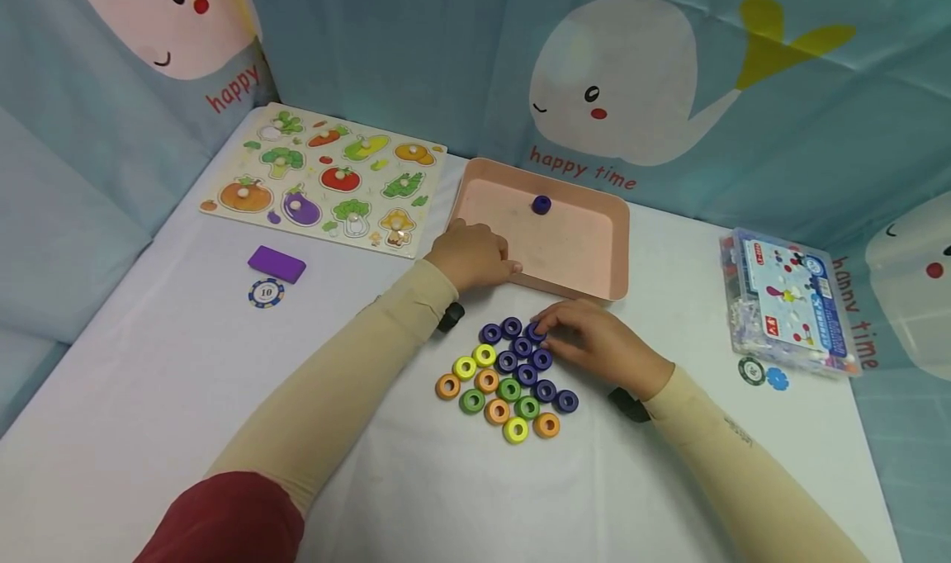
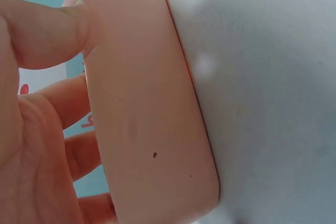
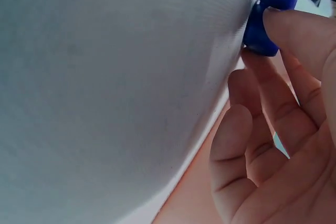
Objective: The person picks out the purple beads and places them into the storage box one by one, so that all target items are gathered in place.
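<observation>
The right hand (image 1: 594, 344) pinches a dark blue ring (image 3: 256, 32), its thumb pressed to the ring's curved side; whether that ring rests on the desk (image 1: 639, 497) or sits slightly raised cannot be told. It lies at the far edge of the ring cluster, with yellow, orange and green rings (image 1: 508, 399) on the nearer side. The left hand (image 1: 471, 253) grips the peach tray (image 1: 572, 245) at its near wall – thumb outside, other fingers behind the rim. Inside the tray, toward its far side, sits a lone dark blue ring (image 1: 541, 205).

The pinched ring looks light, hard and sturdy, though its smooth, rounded side could slip under a careless touch. The best hold is probably across the outer wall, thumb against forefinger. The tray seems light and fairly stiff – likely to slide if knocked – and its rim offers a natural grip.
</observation>
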Available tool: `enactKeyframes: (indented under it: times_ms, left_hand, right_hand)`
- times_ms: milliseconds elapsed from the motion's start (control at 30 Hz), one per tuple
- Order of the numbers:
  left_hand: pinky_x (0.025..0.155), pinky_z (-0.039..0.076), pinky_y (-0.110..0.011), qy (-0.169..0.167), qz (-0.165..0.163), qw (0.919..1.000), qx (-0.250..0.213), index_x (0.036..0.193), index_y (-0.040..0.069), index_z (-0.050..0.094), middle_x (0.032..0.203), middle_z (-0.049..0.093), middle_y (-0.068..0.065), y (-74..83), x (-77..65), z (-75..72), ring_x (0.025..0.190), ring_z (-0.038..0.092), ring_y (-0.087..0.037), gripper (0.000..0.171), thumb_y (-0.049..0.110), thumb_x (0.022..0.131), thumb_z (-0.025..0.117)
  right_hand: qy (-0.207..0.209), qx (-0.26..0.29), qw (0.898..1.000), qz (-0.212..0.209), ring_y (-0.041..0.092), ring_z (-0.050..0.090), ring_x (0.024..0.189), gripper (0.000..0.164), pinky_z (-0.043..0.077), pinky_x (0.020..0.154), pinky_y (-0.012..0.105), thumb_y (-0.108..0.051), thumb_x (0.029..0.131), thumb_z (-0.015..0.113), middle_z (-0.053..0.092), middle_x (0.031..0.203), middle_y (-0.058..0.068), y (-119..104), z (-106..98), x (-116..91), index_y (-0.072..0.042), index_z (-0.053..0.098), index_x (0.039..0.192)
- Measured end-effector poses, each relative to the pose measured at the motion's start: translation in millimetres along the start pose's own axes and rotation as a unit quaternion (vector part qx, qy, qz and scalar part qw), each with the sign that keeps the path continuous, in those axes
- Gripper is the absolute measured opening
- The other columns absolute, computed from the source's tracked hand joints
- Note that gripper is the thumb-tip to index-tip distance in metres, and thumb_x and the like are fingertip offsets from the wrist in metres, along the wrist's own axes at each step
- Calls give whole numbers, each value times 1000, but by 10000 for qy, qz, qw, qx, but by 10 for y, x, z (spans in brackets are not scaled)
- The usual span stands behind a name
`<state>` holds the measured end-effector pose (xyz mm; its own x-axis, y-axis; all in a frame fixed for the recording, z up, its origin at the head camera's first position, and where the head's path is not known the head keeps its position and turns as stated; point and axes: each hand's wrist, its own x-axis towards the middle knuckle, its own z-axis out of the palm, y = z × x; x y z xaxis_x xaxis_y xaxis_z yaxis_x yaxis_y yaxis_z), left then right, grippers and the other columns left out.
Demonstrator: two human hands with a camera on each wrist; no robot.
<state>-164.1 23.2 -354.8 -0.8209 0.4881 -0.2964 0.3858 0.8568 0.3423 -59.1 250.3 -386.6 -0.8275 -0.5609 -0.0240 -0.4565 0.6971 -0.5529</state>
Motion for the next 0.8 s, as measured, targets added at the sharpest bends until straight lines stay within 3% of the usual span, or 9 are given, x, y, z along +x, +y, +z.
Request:
enactKeyframes:
  times_ms: [233, 367, 433, 633, 800]
  left_hand:
    - [97, 39, -43, -3, 37, 10000, 37, 115, 18, 73, 113, 68, -4, -14, -4, -4, 105, 51, -26, 45, 55, 97, 54]
    - [96, 40, -43, 14, 33, 10000, 66, 113, 18, 73, 112, 69, -4, -21, -6, -17, 105, 52, -26, 45, 55, 97, 55]
    - [96, 40, -43, 7, 2, 10000, 64, 115, 19, 73, 114, 68, -4, -22, -6, -24, 105, 51, -26, 45, 56, 96, 55]
    - [93, 43, -44, -64, -103, 9999, -62, 117, 20, 71, 114, 65, -4, -20, 4, -13, 107, 47, -28, 45, 57, 96, 55]
    - [92, 45, -45, -89, -132, 9998, -71, 117, 21, 71, 115, 64, -3, 2, 8, 7, 108, 46, -28, 45, 57, 96, 55]
  right_hand:
    - [-64, -121, 9998, 107, 8, 60, 104, 15, 51, 93, 34, -17, 91, 75, 69, 113, -11, -87, -60, 43, -21, 70, 104]
    - [163, -120, 9996, 209, 14, 62, 96, 16, 53, 87, 36, -17, 90, 76, 70, 108, -7, -256, -280, 164, -19, 70, 105]
    - [409, -122, 9980, 461, 16, 61, 92, 16, 53, 83, 36, -17, 91, 76, 71, 108, -4, -268, -435, 278, -18, 72, 106]
    - [1025, 158, 9786, 1778, 21, 56, 87, 23, 47, 70, 34, -32, 92, 74, 70, 113, 1, 149, -816, 746, -18, 74, 111]
    - [822, 500, 9616, 2571, 22, 54, 96, 29, 46, 79, 33, -33, 93, 72, 69, 121, 4, 496, -904, 1043, -17, 72, 117]
